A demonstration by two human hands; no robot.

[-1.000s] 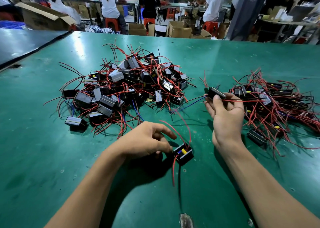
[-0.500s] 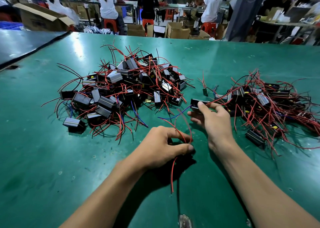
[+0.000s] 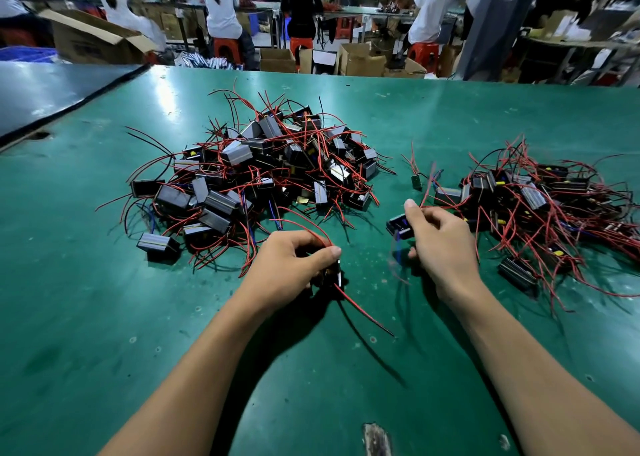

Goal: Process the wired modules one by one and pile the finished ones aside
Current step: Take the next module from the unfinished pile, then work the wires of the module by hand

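Centre frame: left grip curling round black module, thumb pressing on its top edge; red wire trailing from it toward lower right across table. Right of centre: right grip pinching second module, thumb sticking up, blue lead blurring beneath. Upper centre: big pile of wired modules lying on table. Right edge: smaller pile lying just beside right grip.

Left grip curled, thumb pinching; right grip curled, one finger raised; forearms outstretched.

Module mostly beneath left hand
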